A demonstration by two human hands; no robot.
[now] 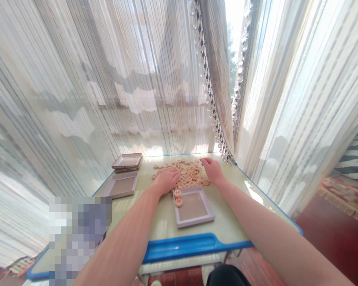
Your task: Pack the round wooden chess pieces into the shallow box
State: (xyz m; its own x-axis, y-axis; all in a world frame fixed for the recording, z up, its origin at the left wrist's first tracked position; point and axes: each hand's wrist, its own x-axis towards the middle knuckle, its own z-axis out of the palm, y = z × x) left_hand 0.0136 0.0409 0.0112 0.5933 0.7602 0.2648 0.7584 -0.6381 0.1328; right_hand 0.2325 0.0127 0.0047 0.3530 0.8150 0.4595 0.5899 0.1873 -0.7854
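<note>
A spread of round wooden Chinese chess pieces [191,173] with red characters lies on the table. My left hand [167,179] rests palm down over the left part of the spread, its fingers stretched out to the right and covering some pieces. At the right edge of the spread is my right hand [212,169], fingers reaching left and slightly bent, with no piece visible in it. Close to me is a shallow, pale open box [210,213]. Inside its left side, one upper chess piece [177,193] and one lower chess piece [178,202] sit in a column.
Another shallow box [121,194] lies at the left, with a small stack of boxes [127,160] behind it. The table [232,222] has a blue rim with a front groove. Curtains [155,79] hang behind it. A blurred patch hides the near left corner.
</note>
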